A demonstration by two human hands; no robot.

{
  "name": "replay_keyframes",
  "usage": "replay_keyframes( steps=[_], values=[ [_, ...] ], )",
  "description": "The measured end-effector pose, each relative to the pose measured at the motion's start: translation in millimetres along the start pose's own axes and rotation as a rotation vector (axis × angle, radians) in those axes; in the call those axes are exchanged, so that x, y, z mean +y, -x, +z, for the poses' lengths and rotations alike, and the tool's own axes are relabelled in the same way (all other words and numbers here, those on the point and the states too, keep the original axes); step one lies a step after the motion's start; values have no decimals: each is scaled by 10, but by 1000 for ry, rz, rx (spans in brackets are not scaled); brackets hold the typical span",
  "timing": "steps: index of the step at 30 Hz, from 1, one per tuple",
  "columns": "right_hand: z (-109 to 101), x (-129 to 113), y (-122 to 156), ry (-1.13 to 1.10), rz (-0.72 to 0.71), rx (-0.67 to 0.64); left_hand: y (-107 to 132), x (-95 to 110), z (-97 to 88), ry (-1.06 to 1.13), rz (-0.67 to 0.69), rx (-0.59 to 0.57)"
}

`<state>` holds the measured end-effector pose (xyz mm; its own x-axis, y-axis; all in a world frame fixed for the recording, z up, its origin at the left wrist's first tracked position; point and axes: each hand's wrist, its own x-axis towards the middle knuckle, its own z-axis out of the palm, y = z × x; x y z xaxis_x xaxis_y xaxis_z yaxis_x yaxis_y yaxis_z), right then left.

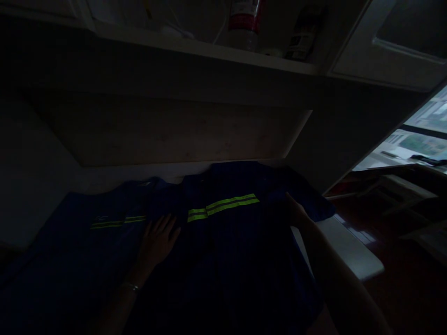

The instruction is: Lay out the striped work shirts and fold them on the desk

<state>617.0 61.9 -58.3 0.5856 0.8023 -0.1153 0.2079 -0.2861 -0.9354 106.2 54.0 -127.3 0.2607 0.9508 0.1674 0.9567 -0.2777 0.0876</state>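
A dark blue work shirt (230, 232) with bright yellow-green stripes on its chest is spread out on a white surface. My left hand (160, 237) rests flat on its left side, fingers spread and holding nothing. At the shirt's right side, by the sleeve (314, 200), is my right hand (297, 211). It is seen edge-on against dark cloth, so most of its fingers are hidden. A second blue garment (104, 246) with thinner stripes lies to the left, next to the shirt.
Overhead runs a white shelf (202, 46) bearing a bottle with a red label (244, 21) and a dark container (302, 39). The white surface's rounded corner (363, 260) shows at right, above a reddish floor (405, 288). Beyond is a bright window (415, 135). Light is very dim.
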Motion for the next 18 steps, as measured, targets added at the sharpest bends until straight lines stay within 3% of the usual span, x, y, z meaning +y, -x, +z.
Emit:
replay_keyframes(
  steps=[4, 6, 8, 10, 12, 13, 16, 18],
  values=[
    [220, -73, -113, -8, -45, 93, 8, 5, -2, 30, -17, -9],
    [339, -108, -85, 30, -201, 73, 18, -2, 15, 35, -5, 1],
    [451, -162, 5, 169, -453, -67, 14, -10, 38, 44, 2, 17],
    [551, -230, 119, 370, -650, -312, -4, -10, 44, 60, 1, 30],
    [644, -291, 207, 511, -715, -509, -13, 9, -5, 95, -13, 53],
    [693, -308, 230, 545, -734, -546, 1, 28, -59, 128, -29, 80],
    [861, -267, 214, 620, -811, -444, 213, 119, -330, 315, -124, 216],
    [993, -170, 173, 756, -813, -379, 543, 195, -535, 473, -227, 276]
  ],
)
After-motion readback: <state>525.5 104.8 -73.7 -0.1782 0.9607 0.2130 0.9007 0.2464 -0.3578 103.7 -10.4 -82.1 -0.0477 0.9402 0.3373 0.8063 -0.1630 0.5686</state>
